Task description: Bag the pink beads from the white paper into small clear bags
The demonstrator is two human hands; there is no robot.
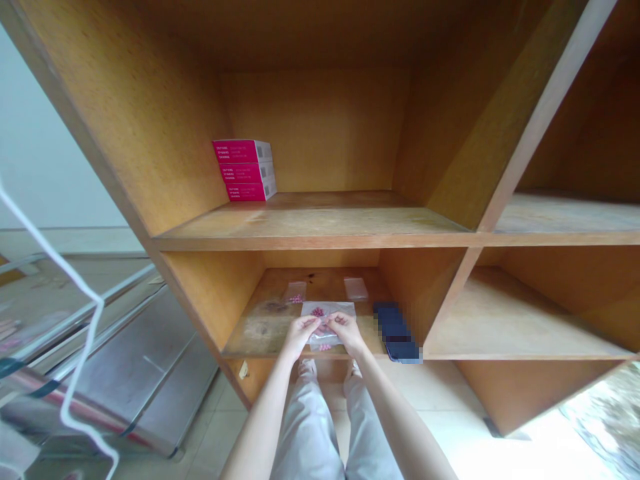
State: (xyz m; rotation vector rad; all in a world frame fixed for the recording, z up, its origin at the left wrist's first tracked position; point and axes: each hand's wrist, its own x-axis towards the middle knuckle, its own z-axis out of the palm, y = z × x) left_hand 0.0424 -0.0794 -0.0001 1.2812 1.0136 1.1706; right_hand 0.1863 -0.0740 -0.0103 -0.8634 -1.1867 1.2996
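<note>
Both hands are close together over a white sheet or large bag point(347, 309) on the lower shelf. My left hand point(303, 329) pinches the left edge of what looks like a small clear plastic bag point(324, 328); my right hand point(346, 328) pinches its right edge. The fingers partly hide it. A cluster of red beads point(317, 311) lies just beyond the fingertips. Pink beads point(325, 347) show near the shelf's front edge, below the hands. Farther back are a small clear bag with pink beads point(296, 299) on the left and a flat clear bag point(356, 288) on the right.
A dark blue, partly pixelated object point(397, 330) lies right of the hands, reaching the shelf edge. Three stacked pink boxes point(245, 171) stand on the upper shelf point(340, 217). A wooden divider point(453, 300) rises at right. A metal-framed cart point(145, 367) and white cable point(83, 373) are at left.
</note>
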